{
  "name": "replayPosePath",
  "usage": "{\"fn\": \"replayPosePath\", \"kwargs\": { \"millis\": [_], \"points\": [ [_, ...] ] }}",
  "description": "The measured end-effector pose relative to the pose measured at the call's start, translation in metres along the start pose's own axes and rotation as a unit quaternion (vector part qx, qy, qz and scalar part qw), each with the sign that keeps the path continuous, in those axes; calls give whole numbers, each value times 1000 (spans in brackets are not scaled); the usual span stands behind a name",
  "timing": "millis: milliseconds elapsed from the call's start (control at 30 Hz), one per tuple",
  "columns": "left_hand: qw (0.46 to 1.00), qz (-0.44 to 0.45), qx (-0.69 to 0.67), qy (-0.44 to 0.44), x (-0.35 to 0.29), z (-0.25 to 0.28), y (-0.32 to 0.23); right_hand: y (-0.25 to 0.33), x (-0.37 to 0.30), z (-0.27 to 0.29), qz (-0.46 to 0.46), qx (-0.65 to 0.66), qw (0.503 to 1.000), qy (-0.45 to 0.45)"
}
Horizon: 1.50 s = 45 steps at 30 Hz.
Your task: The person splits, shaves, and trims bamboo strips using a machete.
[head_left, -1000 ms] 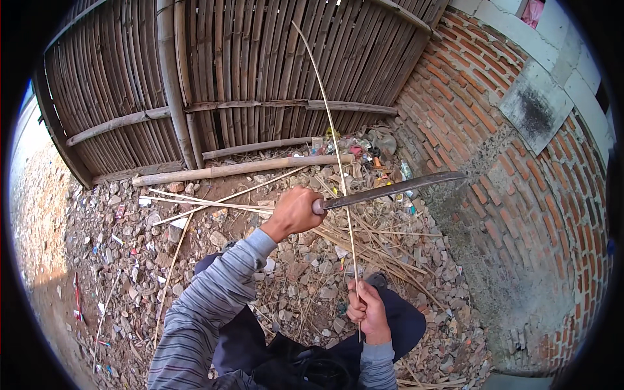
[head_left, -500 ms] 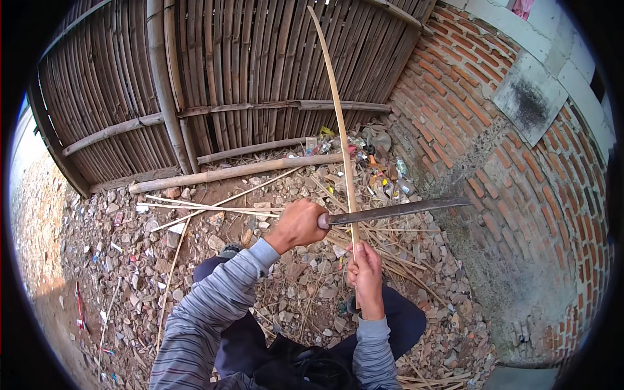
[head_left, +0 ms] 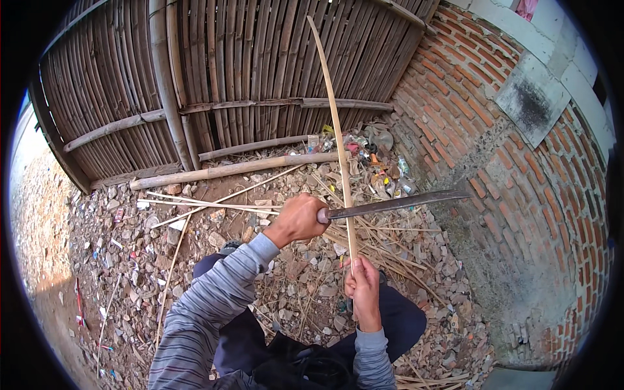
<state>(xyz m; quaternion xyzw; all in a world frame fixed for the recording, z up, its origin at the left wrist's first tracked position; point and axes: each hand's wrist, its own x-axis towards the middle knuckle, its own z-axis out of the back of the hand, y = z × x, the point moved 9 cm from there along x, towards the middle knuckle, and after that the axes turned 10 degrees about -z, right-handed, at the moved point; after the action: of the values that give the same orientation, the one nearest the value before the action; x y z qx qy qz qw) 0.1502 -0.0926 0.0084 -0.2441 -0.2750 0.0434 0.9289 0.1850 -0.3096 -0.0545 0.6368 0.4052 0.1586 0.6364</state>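
My left hand (head_left: 297,219) is closed round the handle of a machete (head_left: 403,205), whose long dark blade points right and tilts slightly away from me. Below the blade, my right hand (head_left: 364,290) grips a long pale bamboo strip (head_left: 333,110) near its lower end. The strip runs upward and away from me, bending left toward its thin tip. Blade and strip cross just right of the machete's handle, close against each other. How firmly the edge presses on the strip cannot be made out.
Loose bamboo strips (head_left: 214,207) lie over stony ground (head_left: 143,260), with more beneath the blade. Beyond are a thick bamboo pole (head_left: 240,168), scattered litter (head_left: 383,172) and a bamboo slat fence (head_left: 253,58). A brick wall (head_left: 520,188) stands at the right. My bent knees are below.
My right hand has moved a little toward me, drawing the bamboo strip down with it. The left hand and the machete stay almost where they were.
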Motion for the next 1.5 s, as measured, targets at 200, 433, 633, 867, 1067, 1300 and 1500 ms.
{"fn": "replayPosePath", "kwargs": {
  "millis": [200, 433, 633, 867, 1067, 1300, 1500],
  "points": [
    [996, 60, 42, -44, 3, 28, 43, 0, -34, 4, 11, -77, 997, -3],
    [1000, 13, 13, -15, 2, 11, -1, 10, -19, -1, -2, -22, 1000, 1],
    [994, 65, 43, -71, 3, 42, 48, 7, -51, 8, -3, -67, 998, 4],
    [998, 55, -1, -35, -1, 33, 31, -13, -43, 14, -10, -48, 999, 11],
    [994, 78, -29, -74, -6, 44, 26, -18, -30, 28, 44, -137, 989, -25],
    [982, 62, -147, -103, -8, 43, 33, -40, -26, 26, -6, -66, 997, 36],
    [967, 23, -221, -124, -10, 52, 21, -52, -22, 22, -22, -27, 996, 82]
  ]
}}
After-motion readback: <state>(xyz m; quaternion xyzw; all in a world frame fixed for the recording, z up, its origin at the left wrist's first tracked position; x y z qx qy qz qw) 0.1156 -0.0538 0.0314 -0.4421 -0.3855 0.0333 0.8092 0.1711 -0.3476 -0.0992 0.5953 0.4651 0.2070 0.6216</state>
